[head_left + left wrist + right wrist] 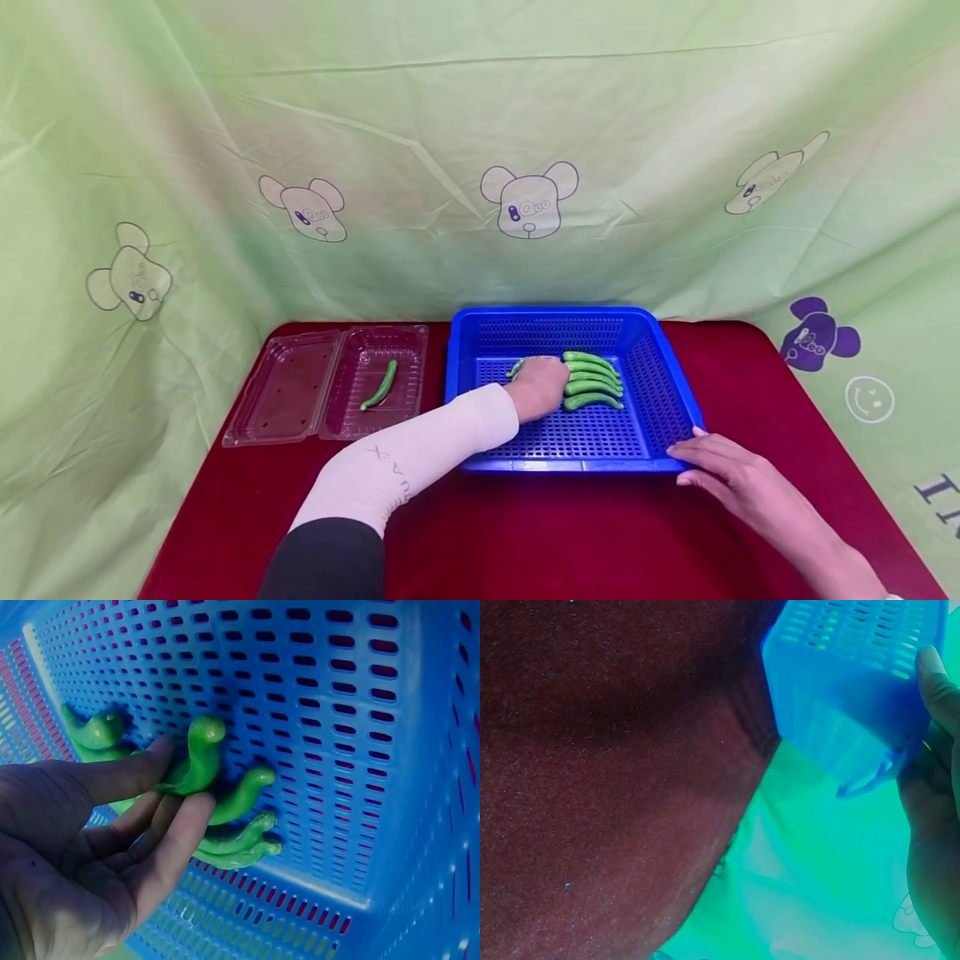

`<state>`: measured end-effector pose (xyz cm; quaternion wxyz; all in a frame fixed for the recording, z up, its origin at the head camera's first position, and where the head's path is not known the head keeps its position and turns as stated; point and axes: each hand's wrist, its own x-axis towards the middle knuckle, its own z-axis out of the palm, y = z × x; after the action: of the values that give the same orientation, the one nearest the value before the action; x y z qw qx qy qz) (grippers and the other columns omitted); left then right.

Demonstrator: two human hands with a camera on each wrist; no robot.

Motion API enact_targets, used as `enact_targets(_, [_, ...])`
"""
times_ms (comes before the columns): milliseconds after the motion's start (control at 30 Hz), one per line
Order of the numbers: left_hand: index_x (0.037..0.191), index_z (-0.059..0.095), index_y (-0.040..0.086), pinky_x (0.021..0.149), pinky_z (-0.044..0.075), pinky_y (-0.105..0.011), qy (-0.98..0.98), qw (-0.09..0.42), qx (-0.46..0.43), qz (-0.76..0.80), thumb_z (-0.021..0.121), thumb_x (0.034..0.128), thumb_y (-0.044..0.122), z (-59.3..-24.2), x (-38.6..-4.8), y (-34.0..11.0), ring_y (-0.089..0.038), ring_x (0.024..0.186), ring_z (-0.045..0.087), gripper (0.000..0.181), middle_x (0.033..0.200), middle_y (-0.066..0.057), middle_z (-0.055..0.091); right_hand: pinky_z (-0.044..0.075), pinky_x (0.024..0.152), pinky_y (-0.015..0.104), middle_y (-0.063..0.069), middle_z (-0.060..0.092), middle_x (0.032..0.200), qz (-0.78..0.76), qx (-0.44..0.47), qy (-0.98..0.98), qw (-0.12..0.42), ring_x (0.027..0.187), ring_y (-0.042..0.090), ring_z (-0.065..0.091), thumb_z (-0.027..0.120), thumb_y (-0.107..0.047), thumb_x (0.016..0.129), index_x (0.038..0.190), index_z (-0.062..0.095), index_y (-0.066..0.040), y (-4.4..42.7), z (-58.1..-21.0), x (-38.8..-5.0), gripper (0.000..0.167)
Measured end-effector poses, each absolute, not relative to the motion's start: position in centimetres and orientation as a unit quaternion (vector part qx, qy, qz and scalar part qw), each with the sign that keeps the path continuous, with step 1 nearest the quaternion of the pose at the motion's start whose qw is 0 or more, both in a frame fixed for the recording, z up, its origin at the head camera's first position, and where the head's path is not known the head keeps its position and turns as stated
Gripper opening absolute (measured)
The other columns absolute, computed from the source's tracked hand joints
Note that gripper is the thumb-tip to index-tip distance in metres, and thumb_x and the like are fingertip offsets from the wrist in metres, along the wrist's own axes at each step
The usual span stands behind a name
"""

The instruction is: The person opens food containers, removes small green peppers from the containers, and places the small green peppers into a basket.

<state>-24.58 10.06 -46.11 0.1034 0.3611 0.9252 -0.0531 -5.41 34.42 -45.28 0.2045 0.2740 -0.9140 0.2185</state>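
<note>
Inside the blue basket (pixel 558 465), my left hand (pixel 538 387) reaches down among long green peppers. The left wrist view shows its thumb and fingertips pinching a curved green pepper (pixel 202 750); other peppers (pixel 241 796) lie right beside it on the perforated surface. In the head view several peppers (pixel 592 375) line up side by side to the right of this hand. My right hand (pixel 738 475) holds the basket's near right corner, its fingers and thumb at the rim. A single green pepper (pixel 380 385) lies in a clear plastic box (pixel 408 425) on the left.
The clear box's hinged lid (pixel 288 387) lies open at its left. Box and basket stand on a dark red tablecloth (pixel 525 533). Pale green curtains (pixel 420 100) printed with bear heads hang behind and at both sides of the table.
</note>
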Motion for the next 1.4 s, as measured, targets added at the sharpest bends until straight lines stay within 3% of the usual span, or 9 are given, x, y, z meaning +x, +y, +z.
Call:
enact_targets(400, [0.101, 0.075, 0.022, 0.078, 0.061, -0.030, 0.930, 0.093, 0.351, -0.054, 0.065, 0.0924, 0.015, -47.1, -24.7, 10.3, -0.014, 0.099, 0.072, 0.015, 0.111, 0.003, 0.075, 0.026, 0.113, 0.002, -0.001, 0.075, 0.106, 0.229, 0.265, -0.915, 0.199, 0.139, -0.017, 0.038, 0.053, -0.053, 0.097, 0.110, 0.078, -0.014, 34.4, -45.4, -5.2, 0.047])
enact_targets(700, [0.104, 0.075, 0.020, 0.083, 0.062, -0.034, 0.934, 0.103, 0.341, -0.042, 0.063, 0.0944, 0.014, -42.7, -25.3, 8.8, -0.016, 0.102, 0.071, 0.017, 0.112, 0.002, 0.075, 0.025, 0.112, 0.000, -0.001, 0.075, 0.107, 0.230, 0.256, -0.919, 0.190, 0.138, -0.017, 0.038, 0.068, -0.044, 0.091, 0.111, 0.078, -0.015, 34.6, -45.4, -5.0, 0.037])
enact_targets(967, [0.100, 0.068, 0.007, 0.075, 0.063, -0.045, 0.963, 0.061, 0.260, 0.038, 0.058, 0.0915, -0.001, -39.7, -28.9, -0.6, -0.031, 0.093, 0.073, 0.015, 0.100, -0.013, 0.074, 0.026, 0.112, 0.001, 0.000, 0.075, 0.105, 0.235, 0.268, -0.913, 0.198, 0.137, -0.016, 0.040, 0.051, -0.053, 0.096, 0.108, 0.078, -0.013, 34.6, -45.4, -5.4, 0.050])
enact_targets(1133, [0.079, 0.061, 0.005, 0.072, 0.060, -0.049, 0.975, 0.069, 0.187, 0.096, 0.056, 0.0861, -0.004, -41.8, -30.5, -8.3, -0.035, 0.088, 0.072, 0.012, 0.092, -0.017, 0.072, 0.025, 0.110, -0.001, -0.001, 0.075, 0.107, 0.226, 0.258, -0.921, 0.183, 0.137, -0.019, 0.037, 0.077, -0.034, 0.086, 0.110, 0.078, -0.015, 34.5, -45.3, -5.1, 0.031])
enact_targets(1233, [0.070, 0.052, 0.008, 0.067, 0.059, -0.050, 0.979, 0.078, 0.152, 0.110, 0.055, 0.0836, -0.004, -42.8, -30.6, -11.5, -0.035, 0.083, 0.071, 0.019, 0.085, -0.017, 0.070, 0.024, 0.110, -0.002, -0.002, 0.075, 0.108, 0.222, 0.254, -0.924, 0.177, 0.136, -0.020, 0.036, 0.087, -0.021, 0.075, 0.111, 0.078, -0.016, 34.5, -45.3, -5.0, 0.038])
enact_targets(1400, [0.062, 0.045, 0.013, 0.065, 0.057, -0.044, 0.978, 0.121, 0.134, 0.106, 0.056, 0.0868, 0.001, -44.1, -30.4, -14.2, -0.029, 0.071, 0.066, 0.029, 0.075, -0.014, 0.065, 0.025, 0.110, -0.001, -0.001, 0.075, 0.106, 0.227, 0.255, -0.922, 0.183, 0.136, -0.020, 0.036, 0.076, -0.036, 0.086, 0.109, 0.078, -0.017, 34.4, -45.5, -5.1, 0.031])
